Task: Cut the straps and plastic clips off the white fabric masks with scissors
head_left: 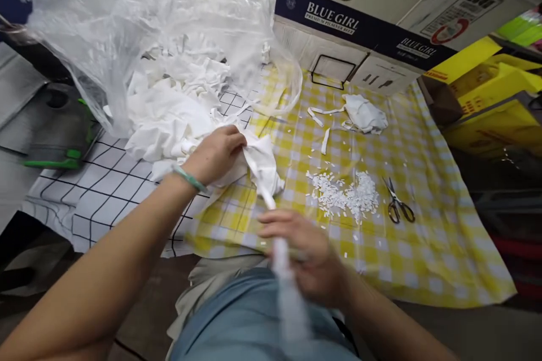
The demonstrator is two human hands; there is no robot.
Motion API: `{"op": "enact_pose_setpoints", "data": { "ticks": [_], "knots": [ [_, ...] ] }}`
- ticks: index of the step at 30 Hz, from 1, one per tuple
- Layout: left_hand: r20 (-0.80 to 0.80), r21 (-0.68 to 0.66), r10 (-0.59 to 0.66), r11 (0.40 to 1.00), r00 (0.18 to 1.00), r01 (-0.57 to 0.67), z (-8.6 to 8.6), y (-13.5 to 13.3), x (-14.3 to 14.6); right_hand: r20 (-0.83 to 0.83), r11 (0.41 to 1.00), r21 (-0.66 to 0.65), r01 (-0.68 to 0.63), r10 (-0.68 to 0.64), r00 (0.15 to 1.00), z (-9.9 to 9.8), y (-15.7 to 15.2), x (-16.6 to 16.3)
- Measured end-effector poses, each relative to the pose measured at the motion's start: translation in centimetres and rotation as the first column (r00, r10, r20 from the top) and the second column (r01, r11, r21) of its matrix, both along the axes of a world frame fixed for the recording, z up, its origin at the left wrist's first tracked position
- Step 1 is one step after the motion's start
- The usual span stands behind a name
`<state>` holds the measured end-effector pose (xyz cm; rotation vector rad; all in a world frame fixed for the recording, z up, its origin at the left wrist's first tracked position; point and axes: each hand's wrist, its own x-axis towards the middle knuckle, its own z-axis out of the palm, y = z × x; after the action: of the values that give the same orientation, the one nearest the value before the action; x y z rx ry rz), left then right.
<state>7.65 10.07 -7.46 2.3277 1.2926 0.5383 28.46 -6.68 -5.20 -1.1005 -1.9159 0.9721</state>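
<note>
The left hand point(217, 152) is closed on a bunched piece of white cloth point(262, 166) at the near edge of the white scrap pile point(169, 107), which spills from a clear plastic bag point(127, 17). A twisted strip of this cloth runs down into the blurred right hand point(307, 254), whose fingers curl around it. Right of the hands, on the yellow checked tablecloth point(423, 237), lie white snippets point(347, 194) and scissors point(398, 203).

At left, on a white cloth with black grid lines point(105, 189), a pile of white fabric scraps point(169, 101), partly inside a clear plastic bag point(127, 17). Overlapping rightward, a yellow checked cloth point(427, 248). On it: a heap of white snippets point(347, 194) at centre, steel scissors point(398, 206) just right, a white fabric bundle point(364, 113) behind, a cardboard box point(381, 11) rearmost. Nearest, a twisted white fabric strip point(267, 198), off the pile.
</note>
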Motion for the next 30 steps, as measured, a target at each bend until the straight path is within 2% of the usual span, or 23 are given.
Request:
{"op": "enact_pose_setpoints", "data": {
  "ticks": [2,3,6,8,9,11,13,15,16,17,19,20,22,23,25,27,28,30],
  "knots": [
    [-0.019,0.040,0.077,0.996,0.997,-0.076,-0.3,1.3,-0.4,0.279,0.979,0.032,-0.202,0.185,0.942,-2.4,-1.3,-1.1],
    [-0.025,0.054,0.108,0.993,0.994,-0.106,-0.7,1.5,-0.5,0.385,0.968,0.027,-0.248,0.219,0.896,-3.8,-1.9,-1.5],
    [-0.022,0.091,0.184,0.979,0.983,-0.181,-2.0,0.7,-0.8,0.560,0.952,-0.025,-0.305,0.266,0.785,-7.1,-2.7,-0.4],
    [-0.008,0.117,0.211,0.971,0.977,-0.208,-2.5,-0.4,-0.8,0.646,0.965,-0.051,-0.258,0.229,0.728,-7.9,-2.6,2.7],
    [0.011,0.137,0.227,0.964,0.974,-0.227,-2.7,-1.1,-0.9,0.694,0.981,-0.041,-0.191,0.166,0.701,-7.9,-2.4,4.9],
    [0.089,0.206,0.294,0.929,0.952,-0.307,-2.8,-2.8,-1.2,0.784,0.999,0.049,0.008,-0.044,0.619,-7.5,-2.0,9.5],
    [0.150,0.281,0.348,0.882,0.925,-0.378,-3.0,-4.4,-1.4,0.796,0.944,0.249,0.215,-0.326,0.510,-6.9,-1.7,12.9],
    [0.111,0.302,0.346,0.881,0.932,-0.364,-3.4,-5.8,-1.2,0.733,0.861,0.402,0.312,-0.507,0.453,-6.5,-1.0,13.5],
    [0.075,0.282,0.332,0.897,0.940,-0.339,-3.6,-6.3,-1.0,0.704,0.850,0.426,0.309,-0.526,0.477,-6.4,-0.5,12.5],
    [0.052,0.253,0.321,0.912,0.946,-0.324,-3.7,-6.7,-0.7,0.683,0.867,0.416,0.274,-0.497,0.536,-6.4,0.2,10.8],
    [0.076,0.206,0.327,0.919,0.942,-0.336,-3.5,-7.1,0.0,0.638,0.933,0.330,0.147,-0.335,0.693,-6.5,2.3,5.9],
    [0.108,0.195,0.329,0.919,0.938,-0.344,-3.2,-7.1,0.3,0.591,0.947,0.305,0.102,-0.272,0.760,-6.5,3.6,3.2],
    [0.158,0.172,0.295,0.931,0.942,-0.321,-1.8,-7.3,0.5,0.463,0.952,0.289,0.101,-0.231,0.856,-6.4,6.6,-1.3],
    [0.194,0.096,0.273,0.951,0.942,-0.295,-0.9,-7.3,0.3,0.383,0.953,0.281,0.112,-0.218,0.898,-6.1,8.2,-2.8],
    [0.301,-0.189,0.263,0.959,0.917,-0.213,1.0,-7.4,-0.4,0.208,0.971,0.200,0.127,-0.169,0.963,-5.0,10.9,-3.8],
    [0.402,-0.486,0.325,0.868,0.856,-0.102,2.7,-7.4,-1.4,0.030,0.997,0.004,0.083,-0.084,0.996,-3.2,12.9,-2.7],
    [0.430,-0.578,0.358,0.815,0.829,-0.052,3.5,-7.4,-2.0,-0.050,0.992,-0.118,0.036,-0.042,0.998,-2.0,13.7,-1.7],
    [0.451,-0.642,0.356,0.766,0.818,0.021,4.8,-7.4,-2.8,-0.171,0.944,-0.319,-0.082,0.028,0.985,0.4,15.0,0.5]
  ]
}}
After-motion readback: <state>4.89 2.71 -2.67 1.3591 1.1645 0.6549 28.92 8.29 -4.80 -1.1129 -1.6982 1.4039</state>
